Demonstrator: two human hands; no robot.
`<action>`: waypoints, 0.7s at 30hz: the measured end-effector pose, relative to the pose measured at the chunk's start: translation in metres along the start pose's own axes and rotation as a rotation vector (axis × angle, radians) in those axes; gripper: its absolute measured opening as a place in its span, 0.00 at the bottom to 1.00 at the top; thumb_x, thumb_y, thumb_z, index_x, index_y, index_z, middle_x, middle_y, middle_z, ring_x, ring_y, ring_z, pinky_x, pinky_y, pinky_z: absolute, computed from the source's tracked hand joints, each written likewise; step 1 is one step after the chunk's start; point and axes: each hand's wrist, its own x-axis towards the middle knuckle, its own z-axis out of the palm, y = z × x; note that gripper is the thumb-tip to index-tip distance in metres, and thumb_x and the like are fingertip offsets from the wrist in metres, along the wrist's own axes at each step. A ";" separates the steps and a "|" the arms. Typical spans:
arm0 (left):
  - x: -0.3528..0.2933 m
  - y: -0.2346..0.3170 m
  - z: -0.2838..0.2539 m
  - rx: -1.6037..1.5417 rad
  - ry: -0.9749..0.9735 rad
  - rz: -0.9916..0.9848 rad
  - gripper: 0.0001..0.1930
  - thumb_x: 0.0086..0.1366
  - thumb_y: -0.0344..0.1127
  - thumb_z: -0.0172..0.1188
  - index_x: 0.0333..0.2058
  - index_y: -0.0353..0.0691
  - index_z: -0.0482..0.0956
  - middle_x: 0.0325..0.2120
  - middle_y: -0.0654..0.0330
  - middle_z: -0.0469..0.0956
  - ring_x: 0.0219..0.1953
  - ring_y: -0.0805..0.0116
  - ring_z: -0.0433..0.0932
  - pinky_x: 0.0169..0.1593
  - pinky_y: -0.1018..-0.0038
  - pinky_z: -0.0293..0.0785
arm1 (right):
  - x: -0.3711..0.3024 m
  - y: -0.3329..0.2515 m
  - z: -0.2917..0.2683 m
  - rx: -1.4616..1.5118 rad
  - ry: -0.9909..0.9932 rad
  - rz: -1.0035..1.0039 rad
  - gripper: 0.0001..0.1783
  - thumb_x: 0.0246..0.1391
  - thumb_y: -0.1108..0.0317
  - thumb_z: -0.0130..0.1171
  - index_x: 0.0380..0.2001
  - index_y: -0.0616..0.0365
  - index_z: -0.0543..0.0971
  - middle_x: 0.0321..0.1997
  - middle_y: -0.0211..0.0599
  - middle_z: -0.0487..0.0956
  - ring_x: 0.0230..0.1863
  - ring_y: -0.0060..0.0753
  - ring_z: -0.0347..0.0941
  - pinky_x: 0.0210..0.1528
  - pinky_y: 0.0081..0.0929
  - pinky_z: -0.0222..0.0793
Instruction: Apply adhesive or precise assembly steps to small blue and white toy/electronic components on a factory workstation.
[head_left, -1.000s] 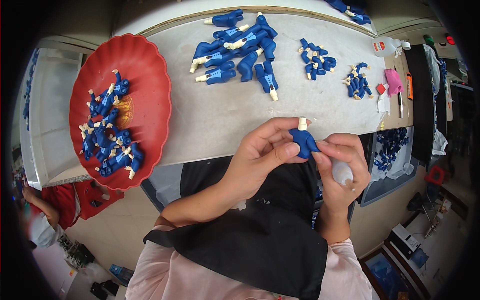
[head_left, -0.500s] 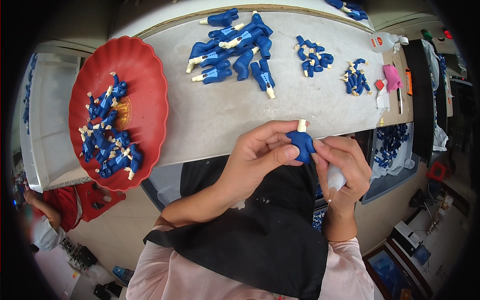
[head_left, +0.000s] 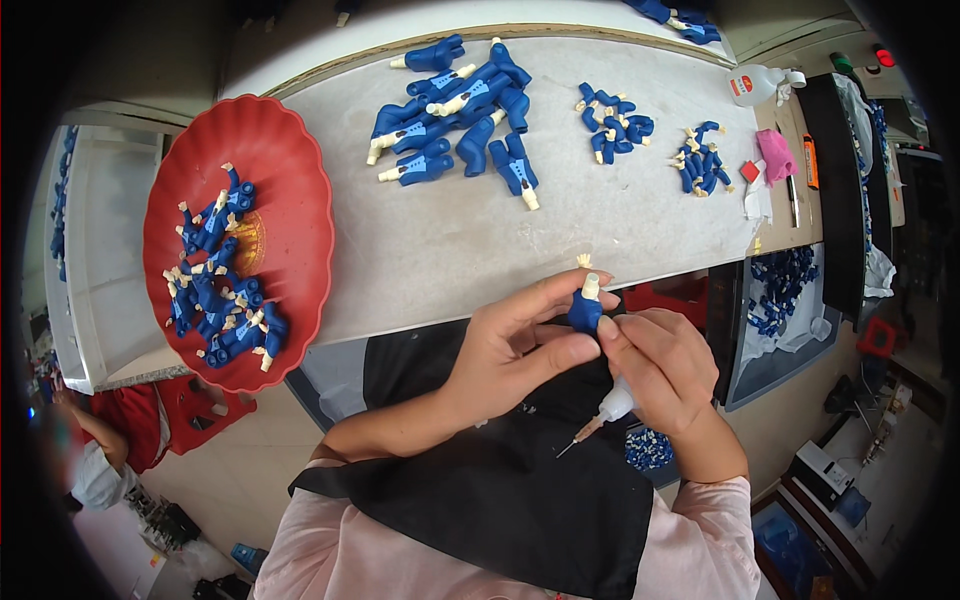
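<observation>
Close to the table's front edge, my left hand (head_left: 515,345) is closed round a blue doll torso (head_left: 584,314) with a cream neck stub. A tiny cream doll hand (head_left: 584,260) sticks up just beyond the neck; its arm is mostly hidden. My right hand (head_left: 665,365) has its thumb and forefinger pressed to the torso's right side; whether they pinch a small part there is hidden. Tucked in that palm is a white needle-tipped squeeze bottle (head_left: 616,402), its thin needle pointing down to the left over the black apron (head_left: 500,480).
At left a red scalloped tray (head_left: 295,160) holds several assembled blue bodies. Several torsos (head_left: 470,95) lie at the table's back, with two piles of small blue arms (head_left: 615,125) (head_left: 703,160) to their right. Farther right are a clear bottle (head_left: 755,85), pink cloth (head_left: 775,155) and orange cutter (head_left: 810,162).
The torso has turned in my fingers, and a small cream hand now shows beyond its neck. The squeeze bottle has swung so its needle points down-left. My view has shifted slightly.
</observation>
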 end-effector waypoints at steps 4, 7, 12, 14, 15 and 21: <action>0.002 0.002 0.000 -0.043 -0.035 0.001 0.17 0.57 0.22 0.49 0.47 0.32 0.63 0.43 0.53 0.68 0.44 0.72 0.68 0.45 0.78 0.68 | 0.000 -0.003 0.000 0.012 0.002 0.006 0.12 0.29 0.76 0.58 0.24 0.69 0.75 0.26 0.41 0.72 0.22 0.33 0.70 0.21 0.23 0.68; 0.002 0.000 0.000 -0.049 -0.043 0.026 0.17 0.57 0.22 0.48 0.46 0.32 0.63 0.43 0.51 0.68 0.45 0.71 0.68 0.46 0.78 0.67 | -0.001 -0.007 -0.002 0.060 -0.006 0.058 0.11 0.29 0.76 0.58 0.23 0.68 0.74 0.27 0.42 0.73 0.22 0.34 0.70 0.23 0.23 0.68; -0.001 -0.004 0.005 -0.108 -0.014 0.071 0.16 0.59 0.32 0.49 0.45 0.32 0.63 0.41 0.45 0.69 0.46 0.62 0.68 0.48 0.71 0.65 | -0.005 -0.009 0.002 0.151 0.112 0.071 0.12 0.28 0.77 0.60 0.24 0.66 0.74 0.29 0.43 0.73 0.22 0.33 0.70 0.22 0.23 0.67; -0.002 -0.001 0.005 -0.029 -0.024 0.150 0.16 0.59 0.33 0.49 0.45 0.31 0.63 0.42 0.42 0.68 0.48 0.56 0.67 0.50 0.67 0.63 | -0.007 -0.008 0.003 0.162 0.122 0.104 0.12 0.29 0.76 0.60 0.24 0.65 0.74 0.29 0.42 0.73 0.21 0.33 0.70 0.21 0.23 0.66; -0.002 -0.001 0.004 -0.026 -0.025 0.151 0.16 0.59 0.33 0.49 0.45 0.31 0.63 0.42 0.42 0.68 0.48 0.56 0.67 0.50 0.67 0.63 | -0.008 -0.008 0.003 0.173 0.125 0.134 0.12 0.29 0.75 0.61 0.25 0.64 0.75 0.29 0.41 0.73 0.21 0.33 0.69 0.21 0.22 0.65; 0.001 -0.001 -0.006 0.478 -0.176 0.478 0.17 0.59 0.33 0.49 0.44 0.30 0.62 0.43 0.41 0.66 0.48 0.50 0.66 0.50 0.62 0.63 | -0.013 -0.015 0.009 0.287 0.189 0.311 0.16 0.27 0.73 0.66 0.27 0.61 0.75 0.28 0.39 0.72 0.22 0.31 0.69 0.21 0.20 0.65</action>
